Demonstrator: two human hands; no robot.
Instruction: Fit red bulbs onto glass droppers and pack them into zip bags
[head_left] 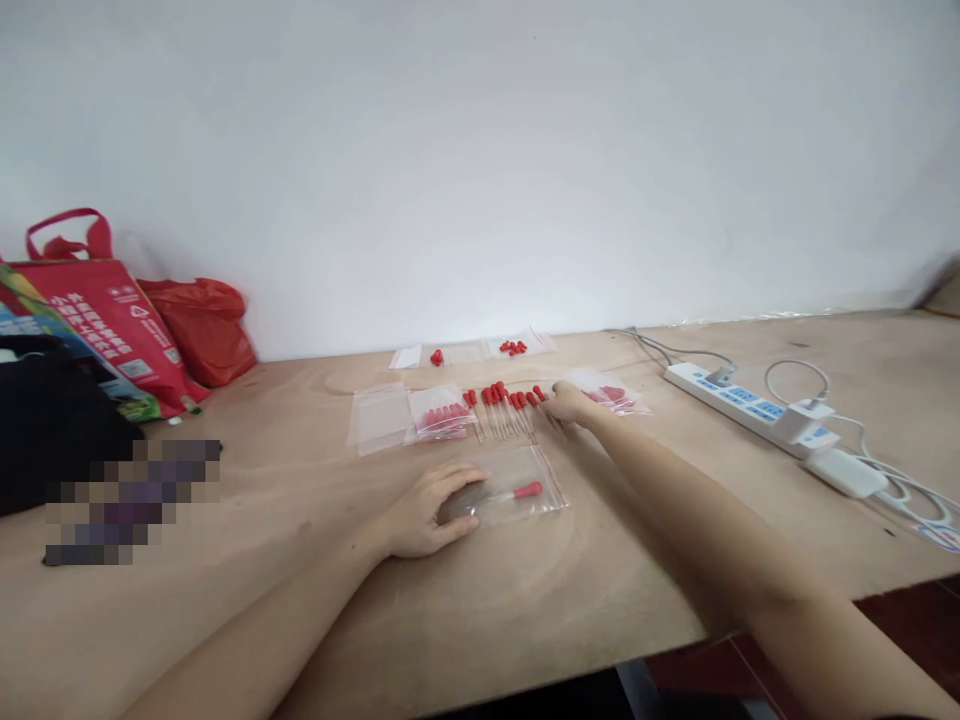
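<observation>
A clear zip bag (491,508) with one red-bulbed dropper (527,490) inside lies flat in front of me. My left hand (435,510) rests at its left end, thumb and fingers spread apart and touching the plastic. Farther back is a row of droppers (495,395) with red bulbs and thin clear tubes. At the right end of that row, my right hand (568,403) has its fingers closed on a dropper, partly hidden by the hand. Filled bags of droppers (442,415) lie left of the row, and another filled bag (615,395) is to the right.
Near the wall, small bags hold loose red bulbs (514,348). An empty-looking clear bag (376,418) lies left. A white power strip (742,400) with plugs and cables occupies the right. Red bags (120,330) and a black cloth (60,430) stand at left.
</observation>
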